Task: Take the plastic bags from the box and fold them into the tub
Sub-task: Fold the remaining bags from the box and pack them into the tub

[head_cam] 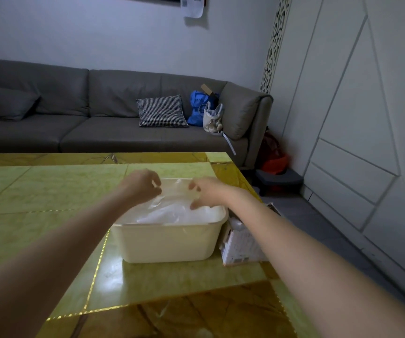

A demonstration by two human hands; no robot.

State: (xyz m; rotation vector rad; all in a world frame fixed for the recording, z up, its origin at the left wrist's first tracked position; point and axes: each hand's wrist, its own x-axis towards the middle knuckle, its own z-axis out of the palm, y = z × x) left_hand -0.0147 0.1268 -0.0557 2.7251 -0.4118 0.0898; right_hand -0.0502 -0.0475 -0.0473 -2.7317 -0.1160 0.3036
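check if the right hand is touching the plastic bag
Touching: the head view shows the right hand with fingers curled onto the plastic bag over the tub.

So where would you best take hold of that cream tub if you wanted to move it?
Probably by the tub's rolled rim at its two short ends, coming down from above with one hand per end. The rim juts out past the smooth, tapering walls. The box stands close against the right end, so fingers have little room there.

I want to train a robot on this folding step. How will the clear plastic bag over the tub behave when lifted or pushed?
The plastic bag looks thin and see-through, so it is probably very light and floppy; it sags between the left hand and right hand. Its glossy wrinkles suggest it is slippery and crumples rather than sliding whole. It lies loosely in the tub, likely springing back.
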